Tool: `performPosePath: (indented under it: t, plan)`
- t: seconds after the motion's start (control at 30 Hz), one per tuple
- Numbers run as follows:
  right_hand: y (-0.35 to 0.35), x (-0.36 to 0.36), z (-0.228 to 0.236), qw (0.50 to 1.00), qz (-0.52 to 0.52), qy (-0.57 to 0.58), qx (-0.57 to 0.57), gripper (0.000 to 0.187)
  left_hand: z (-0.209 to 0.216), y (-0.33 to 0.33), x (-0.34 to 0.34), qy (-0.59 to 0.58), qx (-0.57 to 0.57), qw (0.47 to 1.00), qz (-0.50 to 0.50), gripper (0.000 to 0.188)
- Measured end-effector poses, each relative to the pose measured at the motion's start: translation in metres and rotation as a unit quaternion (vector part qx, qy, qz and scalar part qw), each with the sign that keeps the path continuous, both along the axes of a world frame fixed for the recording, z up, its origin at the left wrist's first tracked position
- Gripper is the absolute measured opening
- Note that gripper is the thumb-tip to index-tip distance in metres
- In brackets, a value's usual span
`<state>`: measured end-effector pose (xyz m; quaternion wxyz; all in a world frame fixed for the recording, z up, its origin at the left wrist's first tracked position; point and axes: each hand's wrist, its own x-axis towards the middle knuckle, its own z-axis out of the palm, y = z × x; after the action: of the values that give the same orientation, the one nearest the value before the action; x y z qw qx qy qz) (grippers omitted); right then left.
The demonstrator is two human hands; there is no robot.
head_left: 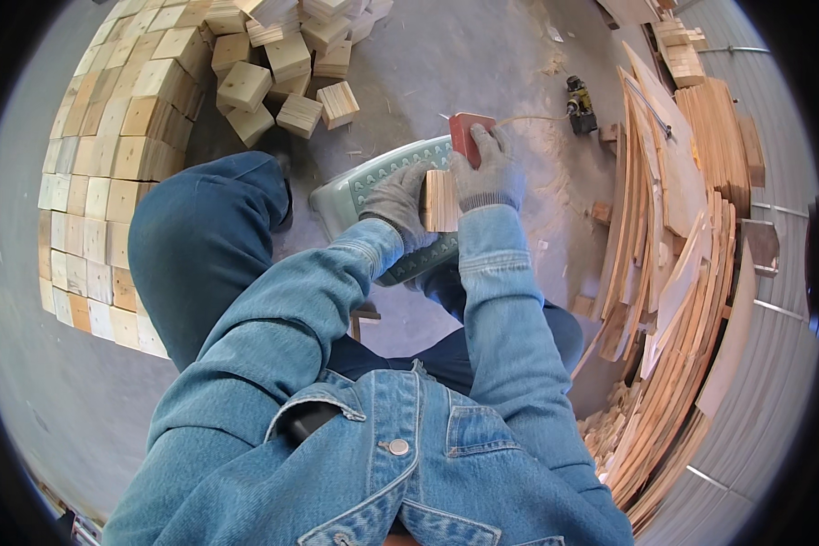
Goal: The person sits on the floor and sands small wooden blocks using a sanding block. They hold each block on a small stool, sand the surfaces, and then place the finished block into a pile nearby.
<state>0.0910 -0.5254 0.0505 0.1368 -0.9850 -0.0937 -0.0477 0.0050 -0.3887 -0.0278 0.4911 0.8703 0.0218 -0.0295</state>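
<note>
My left hand (399,202), in a grey knit glove, is closed on a wooden block (442,202) with a striped grain. Just to the right and a little farther off, my gloved right hand (490,173) grips a red rectangular block (469,136), which looks like a sanding block. Its underside is hidden, and I cannot tell whether it touches the wood. Both hands are above a pale green plastic stool (337,193) with a raised pattern on its top, between my knees.
Stacked wooden blocks (109,191) form a wall at left. Loose blocks (246,86) are heaped at the far left. A yellow and black power drill (580,105) stands on the floor, far right. Long boards and thin wood sheets (678,337) are piled along the right.
</note>
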Motion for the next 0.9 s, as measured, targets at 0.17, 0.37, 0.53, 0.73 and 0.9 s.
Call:
performPosePath:
  t: [0.17,0.37,0.53,0.73,0.9]
  plan:
    - [-0.026,-0.077,-0.008,0.997,0.040,-0.064,0.028,0.068,-0.010,0.005,0.003,0.003,0.003,0.999,-0.050,0.101]
    - [-0.048,-0.176,0.004,0.999,0.044,-0.029,0.005,0.070,-0.029,0.000,-0.004,-0.056,-0.001,0.998,-0.005,0.092]
    - [-0.048,-0.155,0.002,0.996,0.056,-0.065,0.038,0.068,-0.024,0.001,-0.003,-0.031,-0.079,0.995,-0.045,0.090]
    - [-0.026,-0.049,-0.006,0.995,0.035,-0.051,0.073,0.063,0.000,0.004,-0.011,-0.032,-0.020,0.999,-0.029,0.089]
    - [-0.021,0.001,-0.012,0.994,-0.005,0.034,0.105,0.066,-0.003,0.003,-0.006,-0.016,-0.002,0.999,-0.040,0.090]
